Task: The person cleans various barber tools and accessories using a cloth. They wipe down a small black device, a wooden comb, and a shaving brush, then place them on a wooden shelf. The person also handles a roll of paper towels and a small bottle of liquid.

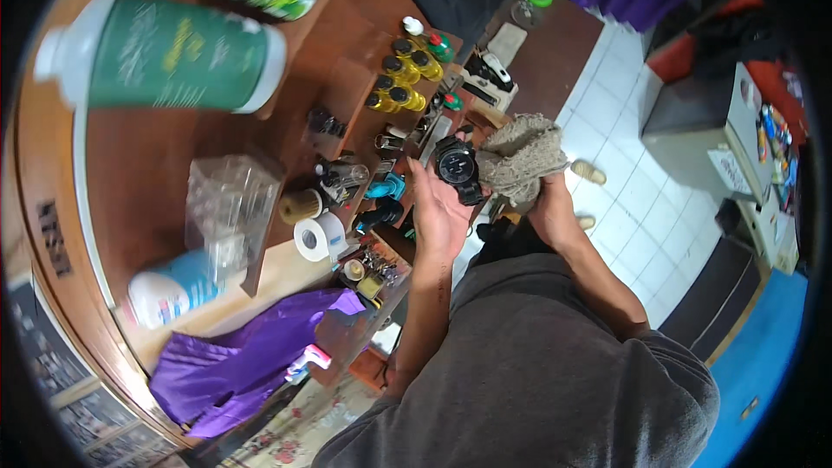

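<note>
A black wristwatch (pixel 456 166) with a round dark dial lies across my left hand (pixel 440 218), face up. The palm is turned upward with the thumb stretched along one side; the watch hides most of the fingers. Just to the right, my right hand (pixel 555 208) grips a bunched, rough grey-beige cloth (pixel 523 156). The cloth hides most of that hand's fingertips. Its left edge comes close to the watch band, and I cannot tell whether they touch.
A wooden shelf on the left holds a large green bottle (pixel 182 54), a clear plastic organizer (pixel 227 199), a paper roll (pixel 318 237) and several small yellow bottles (pixel 400 69). Purple cloth (pixel 251 355) hangs below. To the right are white floor tiles (pixel 607 104) and a grey cabinet (pixel 693 130).
</note>
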### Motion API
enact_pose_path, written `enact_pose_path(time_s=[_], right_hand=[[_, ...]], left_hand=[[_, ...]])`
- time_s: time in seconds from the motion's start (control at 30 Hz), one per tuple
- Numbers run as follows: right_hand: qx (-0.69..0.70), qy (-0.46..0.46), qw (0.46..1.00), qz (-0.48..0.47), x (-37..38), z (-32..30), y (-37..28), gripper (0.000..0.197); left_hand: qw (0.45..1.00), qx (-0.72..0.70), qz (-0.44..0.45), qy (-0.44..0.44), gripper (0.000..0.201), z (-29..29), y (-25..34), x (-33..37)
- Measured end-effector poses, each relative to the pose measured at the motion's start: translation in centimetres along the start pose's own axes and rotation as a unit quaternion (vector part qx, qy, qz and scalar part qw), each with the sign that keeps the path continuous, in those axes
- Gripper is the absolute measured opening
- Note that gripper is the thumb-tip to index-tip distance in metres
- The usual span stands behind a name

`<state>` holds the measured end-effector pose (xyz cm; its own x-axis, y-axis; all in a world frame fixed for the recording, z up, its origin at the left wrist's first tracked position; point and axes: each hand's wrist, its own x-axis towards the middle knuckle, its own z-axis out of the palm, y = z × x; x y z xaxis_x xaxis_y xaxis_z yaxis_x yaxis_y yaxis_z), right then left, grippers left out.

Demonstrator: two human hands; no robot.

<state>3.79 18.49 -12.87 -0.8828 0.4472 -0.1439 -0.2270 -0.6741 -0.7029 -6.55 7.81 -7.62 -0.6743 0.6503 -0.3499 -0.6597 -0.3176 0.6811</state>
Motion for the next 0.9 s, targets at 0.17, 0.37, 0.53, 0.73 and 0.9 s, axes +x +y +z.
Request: enact_pose_path(time_s=[0.17,0.37,0.53,0.73,0.9], right_hand=[[-0.396,-0.114,0.896,-0.168,1.0,4.8,-5.0,0.058],[-0.366,-0.143,0.898,-0.196,-0.5,7.8,-5.3,0.057],[-0.361,-0.193,0.897,-0.168,-1.1,7.5,-5.4,0.055],[-0.362,-0.225,0.882,-0.198,-2.4,9.6,-6.7,0.067],[-0.346,-0.186,0.897,-0.203,-3.1,9.9,-5.2,0.065]], left_hand=[[0.996,0.08,0.035,-0.005,0.057,1.9,1.9,-3.4],[0.995,0.048,0.092,0.011,0.049,3.4,1.3,-6.0],[0.991,0.077,0.093,0.057,0.043,2.7,1.7,-7.5],[0.982,0.095,0.159,0.035,0.049,3.6,2.0,-9.6],[0.984,0.095,0.148,0.027,0.052,4.0,2.6,-10.4]])
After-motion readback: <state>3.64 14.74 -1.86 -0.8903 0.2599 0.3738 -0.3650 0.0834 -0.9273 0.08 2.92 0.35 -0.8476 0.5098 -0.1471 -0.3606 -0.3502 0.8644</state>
